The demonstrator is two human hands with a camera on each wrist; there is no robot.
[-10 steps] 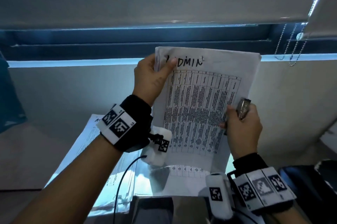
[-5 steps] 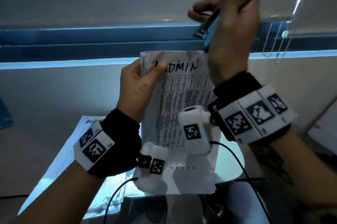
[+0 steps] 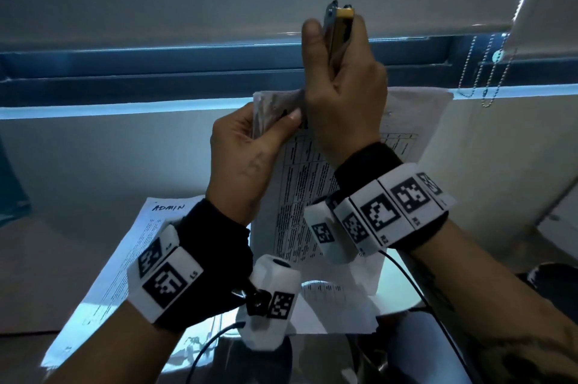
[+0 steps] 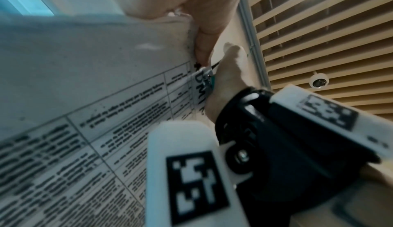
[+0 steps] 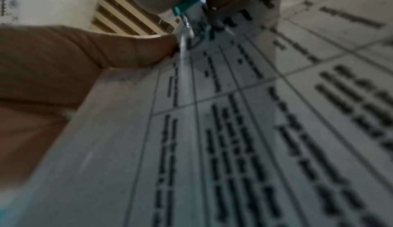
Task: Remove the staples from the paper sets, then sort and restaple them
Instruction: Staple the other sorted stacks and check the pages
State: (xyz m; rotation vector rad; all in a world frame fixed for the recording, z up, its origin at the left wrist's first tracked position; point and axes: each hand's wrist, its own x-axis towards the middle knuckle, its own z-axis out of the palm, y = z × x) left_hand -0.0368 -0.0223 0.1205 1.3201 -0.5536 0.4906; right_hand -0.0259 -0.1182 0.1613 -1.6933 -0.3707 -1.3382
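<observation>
My left hand (image 3: 250,146) holds a printed paper set (image 3: 403,146) upright, pinching its top left corner between thumb and fingers. My right hand (image 3: 344,71) grips a small stapler (image 3: 339,24), its rear end sticking up above the fist. The stapler's teal and metal nose (image 5: 189,14) sits at the sheet's top edge by the handwritten heading, just beside my left thumb (image 5: 149,51). In the left wrist view the paper set (image 4: 95,79) fills the left side and the stapler nose (image 4: 209,77) meets its corner.
A second printed set headed ADMIN (image 3: 131,246) lies flat on the glossy table (image 3: 394,277) below my left forearm. A window sill (image 3: 125,108) runs behind, with a blind's bead chain (image 3: 488,71) hanging at the right. A dark object (image 3: 550,283) sits at the right edge.
My right hand rose from the sheet's right edge with the stapler, then came down so its nose sits at the top left corner. My left hand kept its pinch on that corner.
</observation>
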